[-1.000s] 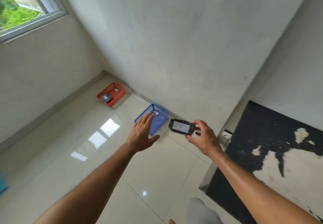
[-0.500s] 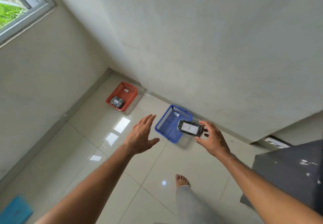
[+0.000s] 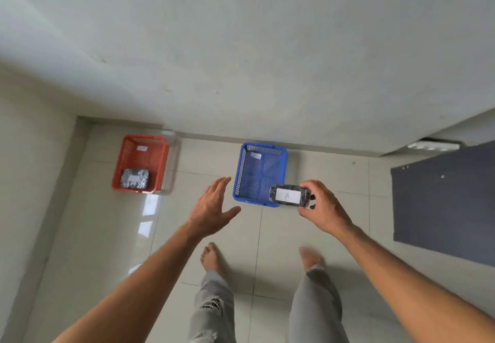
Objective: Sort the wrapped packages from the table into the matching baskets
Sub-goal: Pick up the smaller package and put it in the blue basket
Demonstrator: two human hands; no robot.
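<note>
Right grip [image 3: 320, 206] clamped on the package [image 3: 289, 195], label "A" up for reading, just above the near corner of the blue basket [image 3: 242, 171], likely its match; left grip [image 3: 211, 207] spread empty, well left, toward the red basket [image 3: 119, 167].

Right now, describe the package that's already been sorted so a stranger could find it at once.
Look along the wall to the two baskets on the tiled floor. The red basket sits left of the blue basket, and the silver foil package lies inside it; the black package marked A is held in the right hand.
</note>
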